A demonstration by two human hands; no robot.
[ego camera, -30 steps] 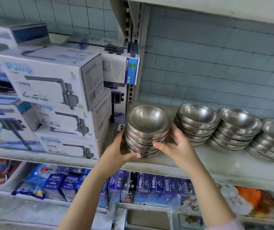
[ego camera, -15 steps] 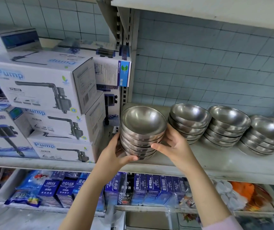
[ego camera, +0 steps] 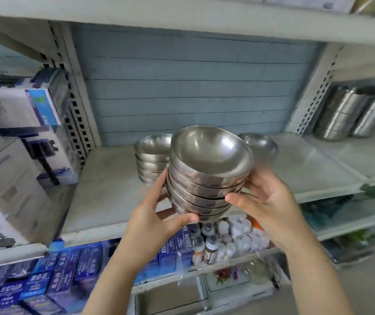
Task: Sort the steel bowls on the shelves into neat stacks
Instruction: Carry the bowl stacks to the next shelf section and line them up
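A stack of several steel bowls (ego camera: 209, 176) hangs tilted in front of the white middle shelf (ego camera: 104, 196), lifted off it. My left hand (ego camera: 157, 214) grips the stack's lower left side, thumb under its base. My right hand (ego camera: 266, 201) holds the right side, fingers curled around the rims. Behind the stack, a second stack of bowls (ego camera: 151, 160) stands on the shelf, and part of another steel bowl (ego camera: 261, 146) shows at the right, blurred. The held stack hides what lies between them.
Pump boxes (ego camera: 20, 142) fill the shelf's left end. Tall steel cups (ego camera: 350, 112) stand on the neighbouring shelf at right. Blue cartons (ego camera: 45, 283) and small bottles (ego camera: 229, 237) crowd the lower shelf. A perforated upright (ego camera: 313, 92) divides the shelf bays.
The stack has come off the shelf and moved right and toward me in both hands. My view has swung right; the shelf's left part now shows bare.
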